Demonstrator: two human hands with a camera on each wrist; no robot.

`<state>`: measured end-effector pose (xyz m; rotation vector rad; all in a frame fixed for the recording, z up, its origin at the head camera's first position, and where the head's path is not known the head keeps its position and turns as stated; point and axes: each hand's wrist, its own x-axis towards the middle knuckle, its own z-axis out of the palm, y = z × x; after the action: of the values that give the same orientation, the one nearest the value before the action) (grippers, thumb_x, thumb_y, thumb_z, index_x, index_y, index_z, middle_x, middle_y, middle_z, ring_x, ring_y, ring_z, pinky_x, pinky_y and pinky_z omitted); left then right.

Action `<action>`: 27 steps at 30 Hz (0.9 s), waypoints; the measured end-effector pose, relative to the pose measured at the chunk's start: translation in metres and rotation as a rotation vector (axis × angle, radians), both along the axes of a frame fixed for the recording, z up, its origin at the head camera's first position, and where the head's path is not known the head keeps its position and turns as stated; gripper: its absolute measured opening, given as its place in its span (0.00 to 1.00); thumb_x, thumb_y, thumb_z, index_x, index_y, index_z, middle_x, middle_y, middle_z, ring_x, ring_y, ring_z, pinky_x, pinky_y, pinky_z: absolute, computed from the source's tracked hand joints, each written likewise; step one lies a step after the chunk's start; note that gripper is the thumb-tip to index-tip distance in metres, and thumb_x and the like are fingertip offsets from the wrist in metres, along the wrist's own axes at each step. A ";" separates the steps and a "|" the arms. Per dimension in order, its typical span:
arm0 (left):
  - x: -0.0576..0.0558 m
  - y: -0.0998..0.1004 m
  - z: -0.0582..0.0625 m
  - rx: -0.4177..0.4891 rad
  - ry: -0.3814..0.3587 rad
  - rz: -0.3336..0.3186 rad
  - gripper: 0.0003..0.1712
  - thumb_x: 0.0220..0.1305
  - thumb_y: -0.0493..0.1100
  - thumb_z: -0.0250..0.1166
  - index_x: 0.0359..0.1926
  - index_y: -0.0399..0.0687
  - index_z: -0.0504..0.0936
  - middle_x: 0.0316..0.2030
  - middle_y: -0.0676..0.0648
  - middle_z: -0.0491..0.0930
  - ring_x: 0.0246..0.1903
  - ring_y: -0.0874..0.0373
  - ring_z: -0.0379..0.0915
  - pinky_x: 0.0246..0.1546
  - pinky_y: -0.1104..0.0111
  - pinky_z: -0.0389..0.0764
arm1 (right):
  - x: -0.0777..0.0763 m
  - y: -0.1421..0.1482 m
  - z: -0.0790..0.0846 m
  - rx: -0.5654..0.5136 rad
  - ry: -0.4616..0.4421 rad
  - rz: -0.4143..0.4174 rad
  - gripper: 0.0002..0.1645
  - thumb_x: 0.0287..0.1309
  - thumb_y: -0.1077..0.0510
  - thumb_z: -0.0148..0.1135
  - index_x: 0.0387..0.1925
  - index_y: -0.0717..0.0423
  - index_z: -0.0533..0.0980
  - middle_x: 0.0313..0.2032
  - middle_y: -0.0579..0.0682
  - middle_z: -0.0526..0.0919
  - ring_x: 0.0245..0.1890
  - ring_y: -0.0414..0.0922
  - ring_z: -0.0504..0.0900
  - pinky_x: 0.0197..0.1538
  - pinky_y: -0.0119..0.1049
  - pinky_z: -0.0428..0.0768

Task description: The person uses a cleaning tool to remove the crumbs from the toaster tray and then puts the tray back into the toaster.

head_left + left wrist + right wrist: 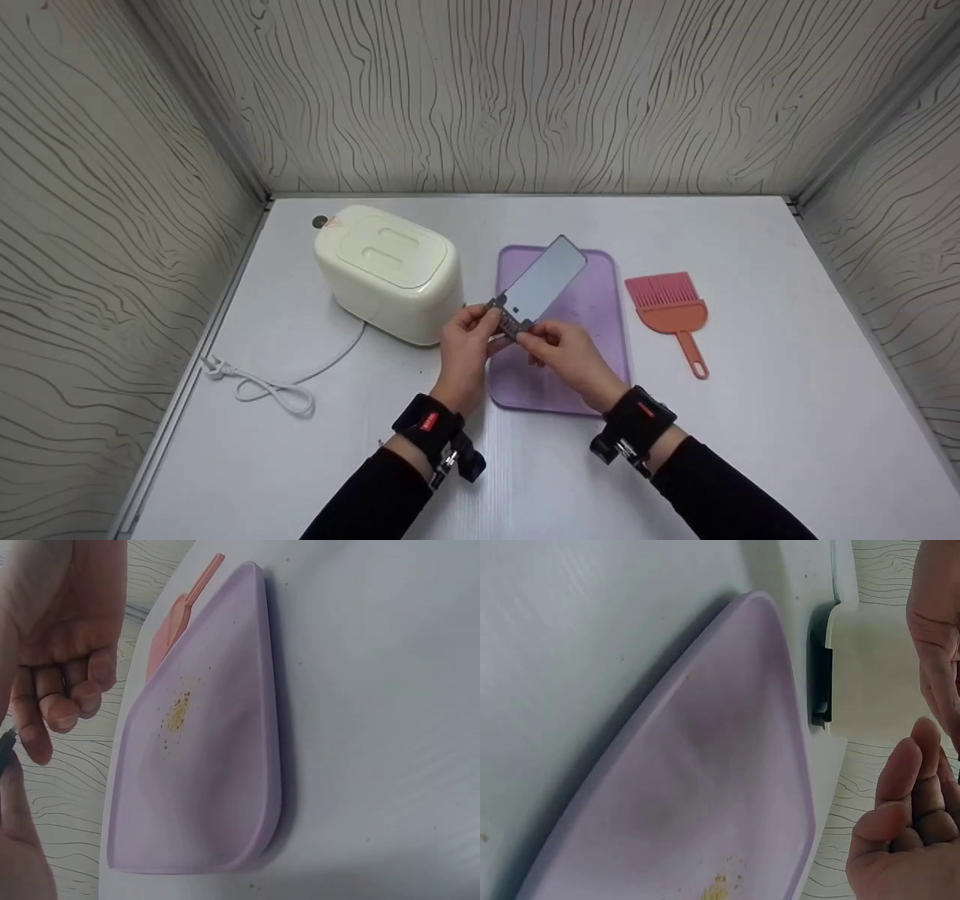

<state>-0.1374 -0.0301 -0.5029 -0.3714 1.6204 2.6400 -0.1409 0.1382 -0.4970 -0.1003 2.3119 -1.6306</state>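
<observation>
Both hands hold a crumb tray (551, 274), a flat pale metallic panel with a dark slotted end, above a purple tray (551, 386). My left hand (465, 349) pinches the left corner of the dark end between thumb and fingers. At its other corner, my right hand (566, 356) pinches with thumb and forefinger. The panel slants away toward the upper right. Yellowish crumbs (178, 714) lie in the purple tray, seen in the left wrist view. Both wrist views show the fingers but almost nothing of the panel.
A cream toaster (390, 277) with its top slots covered stands left of the purple tray. Its white cord and plug (277, 390) lie on the table at left. An orange-handled brush (675, 315) with pink bristles lies to the right. Patterned walls (495, 97) enclose the table.
</observation>
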 end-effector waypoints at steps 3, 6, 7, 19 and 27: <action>0.000 0.001 -0.002 -0.013 -0.005 -0.004 0.11 0.71 0.35 0.64 0.48 0.30 0.79 0.38 0.42 0.81 0.38 0.55 0.83 0.43 0.62 0.89 | 0.000 -0.001 -0.002 -0.053 -0.037 -0.021 0.17 0.66 0.49 0.69 0.34 0.60 0.80 0.26 0.49 0.81 0.31 0.44 0.77 0.42 0.42 0.77; 0.001 0.002 -0.004 -0.021 -0.013 -0.007 0.10 0.70 0.35 0.64 0.47 0.31 0.79 0.38 0.43 0.81 0.38 0.55 0.83 0.43 0.62 0.89 | 0.000 -0.001 -0.004 -0.094 -0.068 -0.028 0.15 0.66 0.51 0.69 0.33 0.60 0.80 0.26 0.49 0.81 0.31 0.44 0.76 0.42 0.40 0.75; 0.001 0.002 -0.004 -0.025 -0.014 -0.008 0.09 0.70 0.35 0.65 0.47 0.31 0.79 0.37 0.43 0.81 0.38 0.55 0.83 0.43 0.61 0.89 | 0.000 0.000 -0.005 -0.107 -0.077 -0.027 0.15 0.66 0.51 0.69 0.34 0.60 0.80 0.26 0.49 0.81 0.31 0.44 0.76 0.41 0.39 0.74; 0.001 0.003 -0.004 -0.118 -0.011 -0.108 0.10 0.70 0.36 0.64 0.45 0.30 0.80 0.37 0.42 0.85 0.36 0.54 0.86 0.43 0.58 0.89 | 0.004 0.003 -0.010 -0.418 -0.186 -0.170 0.10 0.70 0.56 0.63 0.35 0.58 0.75 0.28 0.49 0.82 0.31 0.44 0.77 0.36 0.32 0.72; 0.005 0.008 -0.005 -0.159 -0.029 -0.186 0.10 0.71 0.38 0.65 0.43 0.31 0.81 0.36 0.34 0.84 0.29 0.53 0.85 0.39 0.59 0.90 | 0.006 -0.003 -0.006 -0.487 -0.224 -0.361 0.12 0.74 0.58 0.56 0.48 0.65 0.74 0.34 0.50 0.82 0.35 0.44 0.78 0.40 0.33 0.77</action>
<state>-0.1328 -0.0219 -0.5084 -0.2466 1.7667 2.3703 -0.1351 0.1356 -0.5030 0.3946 1.7994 -2.2248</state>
